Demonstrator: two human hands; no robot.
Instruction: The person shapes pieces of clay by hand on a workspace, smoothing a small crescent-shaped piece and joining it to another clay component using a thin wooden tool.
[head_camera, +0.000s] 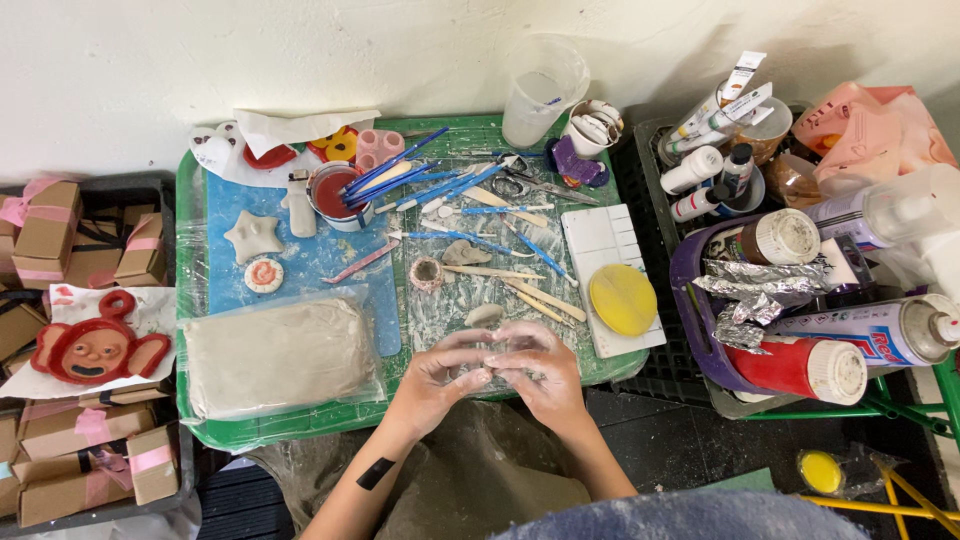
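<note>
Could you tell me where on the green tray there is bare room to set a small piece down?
Bare blue mat lies between the clay star, the clay bag and the small cup. The tools crowd the middle, and both hands fill the front edge.

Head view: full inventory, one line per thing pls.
green tray: 1, green, centre, under the clay work
clay block: 1, grey, bagged in clear plastic, tray front left
clay star: 1, pale, on blue mat
modelling tools: many, blue and wooden, tray centre
palette: 1, white, tray right
sponge: 1, yellow, on palette
measuring jug: 1, clear, tray rear
red face plaque: 1, left on paper
small boxes: several, brown with pink ribbon, left
paint tubes and bottles: many, mixed, crates right
left hand: touching a small clay piece at tray front edge
right hand: on the same piece
</note>
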